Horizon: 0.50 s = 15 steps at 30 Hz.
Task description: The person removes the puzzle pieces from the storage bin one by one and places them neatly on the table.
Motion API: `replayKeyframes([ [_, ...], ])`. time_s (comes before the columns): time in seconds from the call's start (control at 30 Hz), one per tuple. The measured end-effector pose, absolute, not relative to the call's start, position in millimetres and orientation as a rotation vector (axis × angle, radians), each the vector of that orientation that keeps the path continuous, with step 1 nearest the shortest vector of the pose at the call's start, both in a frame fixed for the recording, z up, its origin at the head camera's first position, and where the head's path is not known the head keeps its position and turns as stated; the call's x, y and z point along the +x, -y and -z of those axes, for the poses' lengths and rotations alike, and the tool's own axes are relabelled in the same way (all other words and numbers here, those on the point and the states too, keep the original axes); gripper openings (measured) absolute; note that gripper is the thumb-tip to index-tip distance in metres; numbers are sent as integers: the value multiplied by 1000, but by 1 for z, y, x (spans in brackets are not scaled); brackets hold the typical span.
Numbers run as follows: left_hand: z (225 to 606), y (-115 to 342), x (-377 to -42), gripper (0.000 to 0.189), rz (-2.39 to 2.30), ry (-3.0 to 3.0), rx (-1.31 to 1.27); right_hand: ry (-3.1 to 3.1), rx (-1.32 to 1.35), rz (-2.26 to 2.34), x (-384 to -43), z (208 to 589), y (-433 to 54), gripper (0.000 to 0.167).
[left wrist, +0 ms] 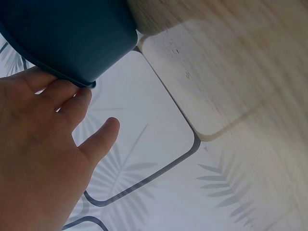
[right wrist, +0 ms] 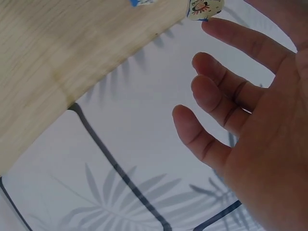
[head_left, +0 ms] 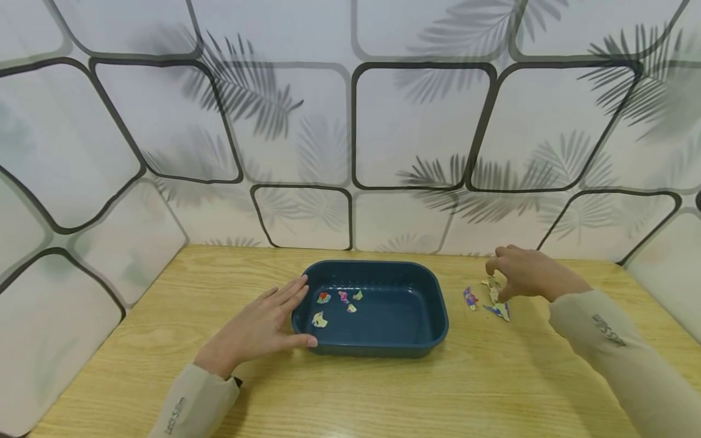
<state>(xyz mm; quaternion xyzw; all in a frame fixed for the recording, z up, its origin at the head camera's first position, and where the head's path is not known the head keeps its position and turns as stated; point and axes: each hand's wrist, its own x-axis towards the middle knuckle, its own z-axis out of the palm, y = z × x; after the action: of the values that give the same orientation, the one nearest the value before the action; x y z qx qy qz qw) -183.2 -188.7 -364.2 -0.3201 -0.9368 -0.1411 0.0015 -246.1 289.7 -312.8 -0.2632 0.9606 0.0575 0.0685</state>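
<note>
A dark blue rectangular tray [head_left: 378, 350] stands on the table with several small, printed, torn-looking paper scraps [head_left: 320, 320] inside, towards its left side. My left hand [head_left: 263, 322] rests on the tray's left end, fingers extended along the rim and thumb at the front edge; the left wrist view shows fingertips partly hidden by the rim. Right of the tray, my right hand [head_left: 523, 274] pinches a cream printed paper scrap [head_left: 494, 291] between thumb and index finger. That scrap [right wrist: 205, 8] shows at the index fingertip in the right wrist view. Two more scraps, a purple-red one [head_left: 470, 298] and a blue-edged one [head_left: 499, 311], lie close by.
The wood-grain table [head_left: 350, 395] reaches back to a patterned panel [head_left: 421, 128] with dark outlines and leaf prints. Further panels close in the left and right sides.
</note>
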Motion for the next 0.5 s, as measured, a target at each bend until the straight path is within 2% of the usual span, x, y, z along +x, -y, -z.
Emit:
replayKeyframes([
  [0.17,364,188,-183,99,427,2920,-998,-2860,-724,-183,-247,320,-303,46],
  [0.5,364,188,-182,98,418,2913,-995,-2826,-721,-153,-248,337,-333,37],
])
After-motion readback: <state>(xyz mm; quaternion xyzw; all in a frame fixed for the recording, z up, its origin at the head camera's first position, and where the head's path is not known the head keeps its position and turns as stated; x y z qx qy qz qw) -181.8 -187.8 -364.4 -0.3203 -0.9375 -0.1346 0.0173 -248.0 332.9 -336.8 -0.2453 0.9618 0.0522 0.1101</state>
